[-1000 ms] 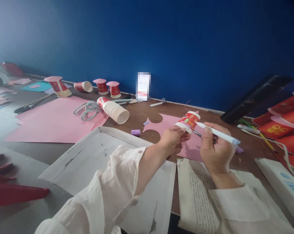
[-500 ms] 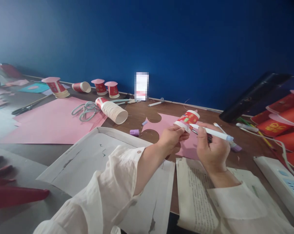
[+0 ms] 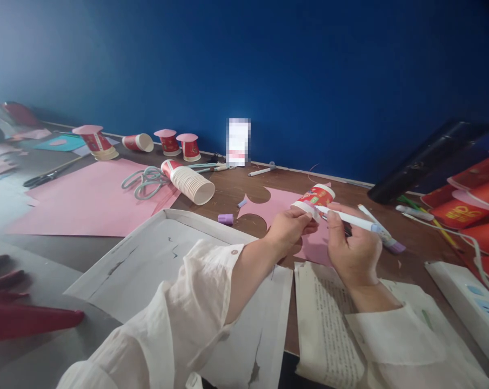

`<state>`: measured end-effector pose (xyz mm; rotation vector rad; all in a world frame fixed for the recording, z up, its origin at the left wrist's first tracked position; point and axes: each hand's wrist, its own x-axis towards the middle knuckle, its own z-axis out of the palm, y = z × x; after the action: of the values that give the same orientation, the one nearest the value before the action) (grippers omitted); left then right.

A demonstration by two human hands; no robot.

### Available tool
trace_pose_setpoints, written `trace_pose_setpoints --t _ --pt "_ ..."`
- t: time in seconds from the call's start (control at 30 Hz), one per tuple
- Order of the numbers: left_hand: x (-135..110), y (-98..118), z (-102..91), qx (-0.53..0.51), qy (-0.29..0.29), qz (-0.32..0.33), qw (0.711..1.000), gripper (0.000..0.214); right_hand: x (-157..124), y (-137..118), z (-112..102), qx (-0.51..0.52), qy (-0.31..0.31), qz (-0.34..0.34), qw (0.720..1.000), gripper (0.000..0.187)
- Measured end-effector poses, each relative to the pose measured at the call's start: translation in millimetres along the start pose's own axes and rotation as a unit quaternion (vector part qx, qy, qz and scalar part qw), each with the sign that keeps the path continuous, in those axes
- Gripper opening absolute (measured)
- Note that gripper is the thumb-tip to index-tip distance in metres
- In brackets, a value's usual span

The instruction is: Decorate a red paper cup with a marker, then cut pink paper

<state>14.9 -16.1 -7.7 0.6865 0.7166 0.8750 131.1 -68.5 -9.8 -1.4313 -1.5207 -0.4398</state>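
My left hand (image 3: 290, 231) is closed around the lower end of a red paper cup (image 3: 319, 195), which it holds tilted above a cut sheet of pink paper (image 3: 315, 247). A purplish patch shows near the cup's rim, by my thumb. In my right hand (image 3: 355, 251) is a white marker (image 3: 352, 219) with a light blue end, gripped like a pen. Its tip points at the cup beside my left fingertips; whether it touches I cannot tell. A purple cap (image 3: 225, 219) lies on the table to the left.
A stack of paper cups (image 3: 189, 181) lies by a grey-green cord (image 3: 145, 183). Cups with pink discs (image 3: 167, 141) stand along the blue wall. Near me lie a white box lid (image 3: 147, 259) and a printed page (image 3: 325, 324). At right are a power strip (image 3: 469, 302) and a black tube (image 3: 426, 162).
The whole view has shifted slightly. My right hand's marker has tilted a little, with its tip still at the cup. My left hand keeps its hold on the cup.
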Motion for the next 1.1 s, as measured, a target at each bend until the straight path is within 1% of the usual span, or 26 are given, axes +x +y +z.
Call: trace_pose_setpoints --t 0.13,0.37,0.5,0.7,0.87,0.93,1.1 --pt "-1.2 0.1 0.0 0.013 0.001 0.006 1.000 0.025 -0.1 0.1 0.2 0.006 -0.006 -0.014 1.000 0.022" --pt "-1.4 0.0 -0.8 0.033 0.009 0.004 0.999 0.020 -0.3 0.5 0.0 -0.005 0.001 -0.012 1.000 0.021" --pt "-1.3 -0.6 -2.1 0.047 0.000 0.013 0.999 0.019 -0.9 1.2 0.8 -0.007 0.018 -0.020 1.000 0.021" --pt "-0.2 -1.3 -2.7 0.046 0.000 0.017 0.999 0.020 -1.8 2.1 1.6 -0.006 -0.002 -0.019 1.000 0.022" --pt "2.7 -2.9 -1.9 0.015 0.005 0.001 1.000 0.019 -1.5 1.4 0.4 -0.010 0.042 -0.016 0.999 0.022" --pt "2.3 -2.8 -1.3 0.030 0.011 -0.005 0.999 0.017 -1.2 1.5 0.1 -0.010 0.048 -0.022 0.999 0.022" --pt "-2.4 -0.4 -1.6 0.113 0.014 -0.001 0.993 0.015 -1.2 2.9 1.4 -0.002 0.035 -0.039 0.999 0.020"
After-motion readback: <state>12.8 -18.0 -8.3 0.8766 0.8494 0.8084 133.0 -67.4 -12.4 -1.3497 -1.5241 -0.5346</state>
